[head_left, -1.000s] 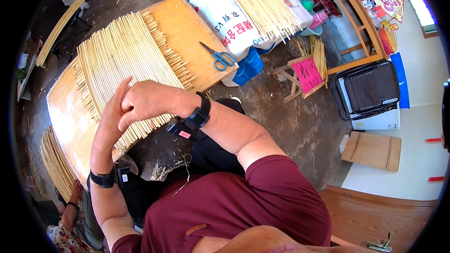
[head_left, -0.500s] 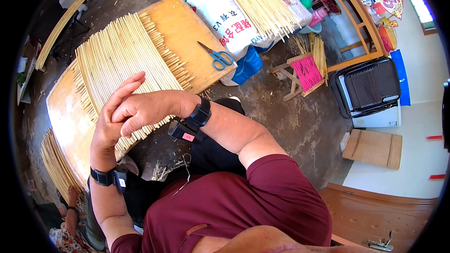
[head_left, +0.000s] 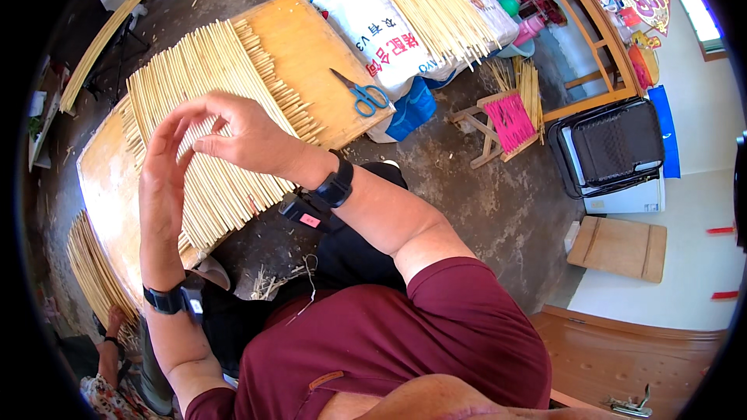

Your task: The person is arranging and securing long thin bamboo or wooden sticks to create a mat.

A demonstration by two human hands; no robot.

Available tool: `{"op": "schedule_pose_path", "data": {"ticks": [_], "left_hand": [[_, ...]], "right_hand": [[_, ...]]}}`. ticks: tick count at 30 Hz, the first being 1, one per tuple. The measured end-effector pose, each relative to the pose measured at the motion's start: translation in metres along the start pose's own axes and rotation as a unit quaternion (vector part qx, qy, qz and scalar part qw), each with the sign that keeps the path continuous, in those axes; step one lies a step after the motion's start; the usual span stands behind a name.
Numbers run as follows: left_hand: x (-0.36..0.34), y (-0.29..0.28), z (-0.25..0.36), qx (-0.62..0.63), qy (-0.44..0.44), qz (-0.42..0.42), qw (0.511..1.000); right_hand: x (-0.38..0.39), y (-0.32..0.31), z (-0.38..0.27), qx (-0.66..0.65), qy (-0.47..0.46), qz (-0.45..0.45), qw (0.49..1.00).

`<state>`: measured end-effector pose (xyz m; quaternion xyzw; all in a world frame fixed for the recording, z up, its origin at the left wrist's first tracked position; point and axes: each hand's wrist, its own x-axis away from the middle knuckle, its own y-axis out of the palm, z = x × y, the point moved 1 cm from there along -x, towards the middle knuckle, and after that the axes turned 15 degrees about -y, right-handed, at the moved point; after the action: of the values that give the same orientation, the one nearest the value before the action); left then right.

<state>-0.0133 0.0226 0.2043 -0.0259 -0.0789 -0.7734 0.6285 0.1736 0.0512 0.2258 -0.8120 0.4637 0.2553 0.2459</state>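
Note:
My left hand (head_left: 162, 187) is raised with its fingers stretched upward and holds nothing that I can see. My right hand (head_left: 237, 136) reaches across from the right, fingers arched toward my left fingertips, its thumb apart. The fingertips meet or overlap; which finger touches which is hard to tell. Both hands are above a mat of pale thin sticks (head_left: 210, 70) laid side by side on a wooden board (head_left: 299, 31). Blue-handled scissors (head_left: 366, 99) lie partly open at the board's right end. A thin pale cord (head_left: 313, 286) hangs over my lap.
More sticks (head_left: 428, 4) lie on a white printed sack (head_left: 373, 27) beyond the board. At lower left, another person's hand (head_left: 117, 316) is at a stick bundle (head_left: 93, 272). A small pink-topped stool (head_left: 511, 122) and a black folded chair (head_left: 611, 144) stand right.
My hands have shifted from a tighter clasp to a looser arch. The right hand has risen, and the left has moved slightly left and down.

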Motion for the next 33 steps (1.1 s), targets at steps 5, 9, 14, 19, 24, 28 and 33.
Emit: {"op": "schedule_pose_path", "data": {"ticks": [5,9,14,19,24,28,33], "left_hand": [[0.000,0.001,-0.020,-0.297,0.036,-0.004,0.954],[0.010,0.008,-0.021,-0.321,-0.142,-0.109,0.930],[0.027,0.014,-0.010,-0.155,-0.121,-0.161,0.967],[0.030,0.009,-0.010,-0.124,-0.158,-0.184,0.962],[0.033,0.016,-0.008,-0.097,-0.177,-0.203,0.958],[0.033,0.023,-0.001,-0.066,-0.162,-0.235,0.956],[0.035,0.026,0.004,-0.014,-0.132,-0.256,0.957]], "right_hand": [[0.011,0.021,0.026,0.355,-0.041,-0.124,0.926],[0.019,0.028,0.043,0.202,-0.014,-0.238,0.950],[0.016,0.031,0.008,-0.072,0.095,-0.204,0.972],[0.016,0.032,0.004,-0.190,0.111,-0.171,0.960],[0.015,0.029,-0.005,-0.294,0.134,-0.177,0.930],[0.016,0.028,-0.010,-0.358,0.184,-0.172,0.899],[0.010,0.024,-0.026,-0.385,0.205,-0.155,0.887]]}}
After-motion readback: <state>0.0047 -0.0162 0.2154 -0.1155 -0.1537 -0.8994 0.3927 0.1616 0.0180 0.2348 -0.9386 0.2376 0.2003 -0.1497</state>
